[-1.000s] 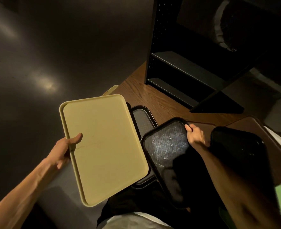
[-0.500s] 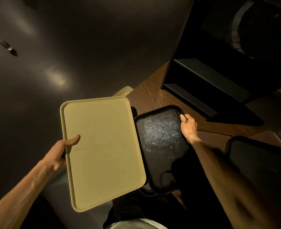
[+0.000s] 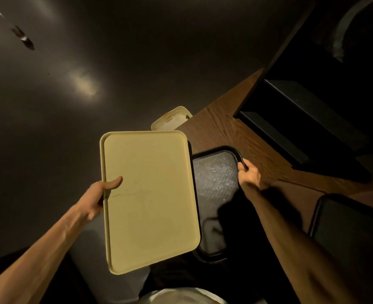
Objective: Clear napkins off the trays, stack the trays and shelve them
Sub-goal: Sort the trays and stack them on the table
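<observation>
A dim room with a dark, glossy floor (image 3: 93,62) is being looked down on, a wood-grain table (image 3: 225,128) running along the right with a black shelf unit (image 3: 301,119) standing on it. The left hand (image 3: 98,194) is gripping the long edge of a cream tray (image 3: 150,200), thumb laid flat on its upper face and the other fingers hidden beneath, so that the tray is being held clear of the table, off its left edge. The right hand (image 3: 250,176) is curled round the far right rim of a black tray (image 3: 214,183), which is lying partly under the cream one. Another black tray (image 3: 345,227) is resting at the right, and a second cream tray (image 3: 170,119), possibly still carrying a napkin, is poking over the table's corner.

A slip is being risked: the cream tray is being carried by one edge only and could tilt or drop. The black tray could also catch the cream tray's rim while being drawn under it. The cream tray's face is looking bare, faintly scuffed; the black one is textured and speckled with glints.
</observation>
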The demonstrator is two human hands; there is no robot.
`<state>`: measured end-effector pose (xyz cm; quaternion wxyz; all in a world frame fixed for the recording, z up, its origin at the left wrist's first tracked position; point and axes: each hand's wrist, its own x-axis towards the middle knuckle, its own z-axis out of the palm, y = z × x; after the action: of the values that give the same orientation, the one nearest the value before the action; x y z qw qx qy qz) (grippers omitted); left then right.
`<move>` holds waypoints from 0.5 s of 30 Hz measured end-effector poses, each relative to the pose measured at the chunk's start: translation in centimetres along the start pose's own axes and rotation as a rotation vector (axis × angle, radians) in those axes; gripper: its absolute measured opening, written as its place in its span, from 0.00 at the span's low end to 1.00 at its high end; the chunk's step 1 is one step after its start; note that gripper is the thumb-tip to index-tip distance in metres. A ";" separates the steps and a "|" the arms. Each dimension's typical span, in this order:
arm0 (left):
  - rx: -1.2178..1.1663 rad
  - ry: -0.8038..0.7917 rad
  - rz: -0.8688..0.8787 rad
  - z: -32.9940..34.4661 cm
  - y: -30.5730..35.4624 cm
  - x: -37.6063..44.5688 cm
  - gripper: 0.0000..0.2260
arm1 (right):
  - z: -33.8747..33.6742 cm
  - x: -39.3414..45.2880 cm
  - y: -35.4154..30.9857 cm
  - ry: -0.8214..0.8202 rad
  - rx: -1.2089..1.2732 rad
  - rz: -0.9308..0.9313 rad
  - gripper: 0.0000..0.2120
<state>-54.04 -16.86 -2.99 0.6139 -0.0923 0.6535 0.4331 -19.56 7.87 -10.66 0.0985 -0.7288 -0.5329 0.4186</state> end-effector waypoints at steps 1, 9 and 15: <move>-0.007 -0.009 -0.009 0.1 0.0 0.3 0.15 | 0.0 0.0 0.3 -0.021 -0.007 -0.012 0.18; 0.031 -0.060 -0.011 2.3 -0.4 1.2 0.09 | 0.3 -0.9 1.3 -0.150 -0.148 -0.035 0.24; 0.071 -0.045 -0.030 2.2 -0.5 1.4 0.16 | 1.4 -1.7 2.1 -0.018 -0.153 -0.058 0.17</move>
<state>-52.40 -15.09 -4.13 0.6379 -0.0707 0.6528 0.4024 -19.23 5.11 -11.93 0.0500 -0.7145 -0.5851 0.3802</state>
